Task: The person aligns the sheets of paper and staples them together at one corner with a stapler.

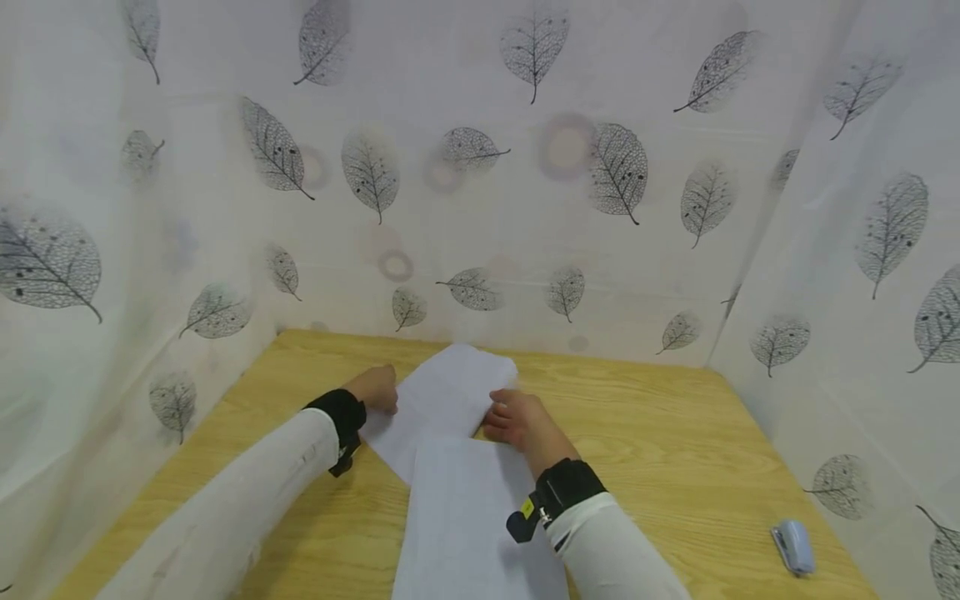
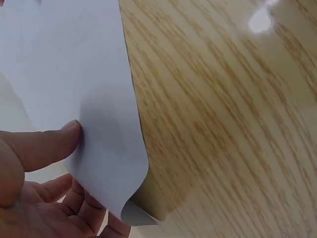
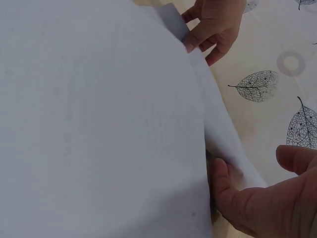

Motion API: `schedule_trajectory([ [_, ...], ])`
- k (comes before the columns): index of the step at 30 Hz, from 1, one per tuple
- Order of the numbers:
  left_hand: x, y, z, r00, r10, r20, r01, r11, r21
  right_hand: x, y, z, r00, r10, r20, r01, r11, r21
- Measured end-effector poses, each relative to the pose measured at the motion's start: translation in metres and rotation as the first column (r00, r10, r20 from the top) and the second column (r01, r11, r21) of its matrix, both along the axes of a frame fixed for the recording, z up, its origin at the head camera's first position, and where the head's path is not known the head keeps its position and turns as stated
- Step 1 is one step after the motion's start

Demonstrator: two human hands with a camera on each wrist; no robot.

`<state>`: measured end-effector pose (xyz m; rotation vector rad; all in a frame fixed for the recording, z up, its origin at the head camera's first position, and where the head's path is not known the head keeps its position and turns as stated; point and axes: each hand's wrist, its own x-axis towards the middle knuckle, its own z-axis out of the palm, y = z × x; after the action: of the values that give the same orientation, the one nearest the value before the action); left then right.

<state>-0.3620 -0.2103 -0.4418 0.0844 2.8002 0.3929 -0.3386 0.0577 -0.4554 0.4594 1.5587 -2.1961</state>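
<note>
A white sheet of paper (image 1: pixel 442 387) lies turned at an angle near the table's far side. My left hand (image 1: pixel 377 389) pinches its left edge, thumb on top and fingers beneath; in the left wrist view the sheet's corner (image 2: pixel 136 215) bends and curls under. At the sheet's right edge is my right hand (image 1: pixel 523 425). In the right wrist view its thumb (image 3: pixel 297 158) stands apart from the paper, while a fingertip (image 3: pixel 221 171) touches the sheet's edge. Closer to me lies more white paper (image 1: pixel 465 517), overlapping the far sheet's lower corner and partly under my right wrist.
A small light-blue stapler (image 1: pixel 793 547) sits near the right edge of the wood-grain table (image 1: pixel 660 467). Leaf-patterned curtains (image 1: pixel 480 217) hang behind the table and along both sides. Wrist cameras on black bands (image 1: pixel 566 492) are strapped to both arms.
</note>
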Motion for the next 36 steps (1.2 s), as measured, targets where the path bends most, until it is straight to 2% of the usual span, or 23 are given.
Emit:
schedule_trajectory([
  [3, -0.001, 0.001, -0.001, 1.0, 0.004, -0.004, -0.004, 1.0, 0.025, 0.0, -0.004, -0.005, 0.999, -0.021, -0.029, 0.022, 0.998, 0.055],
  [7, -0.003, 0.0, -0.005, 1.0, 0.013, -0.026, -0.011, 0.997, 0.074, 0.001, -0.007, -0.005, 0.998, -0.043, -0.046, 0.05, 0.983, 0.175],
  [10, -0.004, -0.001, -0.008, 0.998, 0.005, -0.064, 0.001, 0.995, 0.097, 0.003, -0.009, -0.004, 0.996, -0.036, -0.081, 0.057, 0.962, 0.266],
  [14, -0.003, -0.005, -0.008, 0.992, 0.03, -0.126, -0.011, 0.989, 0.15, 0.005, -0.01, -0.004, 0.988, -0.023, -0.155, 0.074, 0.939, 0.336],
  [16, -0.003, -0.006, -0.008, 0.987, 0.063, -0.149, -0.033, 0.981, 0.193, 0.005, -0.011, -0.003, 0.983, -0.033, -0.181, 0.093, 0.938, 0.334],
  [20, -0.005, -0.008, -0.004, 0.973, 0.116, -0.202, -0.056, 0.958, 0.28, 0.006, -0.01, 0.001, 0.979, -0.053, -0.196, 0.108, 0.954, 0.279],
  [22, -0.007, -0.01, -0.003, 0.958, 0.133, -0.254, -0.044, 0.944, 0.326, 0.006, -0.009, 0.004, 0.975, -0.063, -0.211, 0.115, 0.962, 0.246],
  [24, -0.009, -0.011, -0.003, 0.934, 0.144, -0.327, -0.02, 0.935, 0.354, 0.006, -0.007, 0.006, 0.967, -0.074, -0.244, 0.133, 0.963, 0.234],
  [27, -0.012, -0.01, -0.001, 0.892, 0.16, -0.424, 0.027, 0.916, 0.401, 0.005, -0.004, 0.01, 0.939, -0.118, -0.324, 0.195, 0.956, 0.219],
  [30, -0.011, -0.005, 0.007, 0.868, 0.179, -0.464, 0.055, 0.892, 0.448, 0.004, 0.002, 0.017, 0.9, -0.162, -0.405, 0.262, 0.943, 0.206],
  [32, -0.01, -0.001, 0.014, 0.865, 0.173, -0.471, 0.076, 0.883, 0.464, 0.003, 0.009, 0.023, 0.871, -0.178, -0.457, 0.3, 0.93, 0.21],
  [36, -0.005, 0.01, 0.029, 0.89, 0.115, -0.442, 0.13, 0.864, 0.487, 0.003, 0.027, 0.037, 0.803, -0.135, -0.581, 0.351, 0.895, 0.276],
])
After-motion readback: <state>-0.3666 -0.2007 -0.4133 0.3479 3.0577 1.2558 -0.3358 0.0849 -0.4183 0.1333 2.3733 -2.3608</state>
